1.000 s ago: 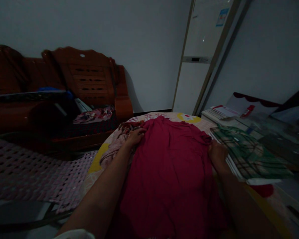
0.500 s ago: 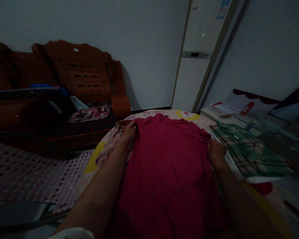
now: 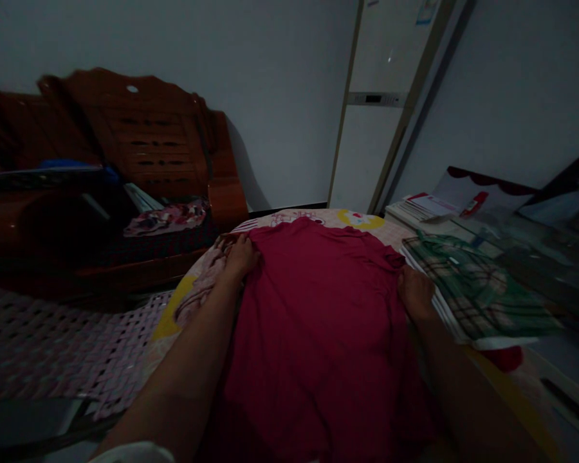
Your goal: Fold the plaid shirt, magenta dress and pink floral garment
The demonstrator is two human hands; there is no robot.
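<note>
A dark pink shirt (image 3: 313,321) lies spread over a table with a patterned cloth (image 3: 174,308). My left hand (image 3: 242,256) grips the shirt's far left edge, its fingers closed on the fabric. At the far right edge, by the sleeve, my right hand (image 3: 416,290) is closed on the cloth in a fist. Crumpled pale pink clothing (image 3: 200,283) sits beside my left forearm. Right of my right hand is a folded green plaid garment (image 3: 482,283) on a white stack. The shirt's near end runs toward me and out of the picture.
A carved wooden bench (image 3: 149,141) stands at the back left, with a floral cloth (image 3: 168,217) on its seat. A woven pink chair (image 3: 67,347) is at the near left. Behind the table rises a tall white cabinet-like unit (image 3: 367,154). Papers (image 3: 427,207) lie on the right.
My left hand has moved slightly left with the shirt's edge, and the fabric looks smoother and wider. My right hand keeps its hold. The camera view has shifted a little.
</note>
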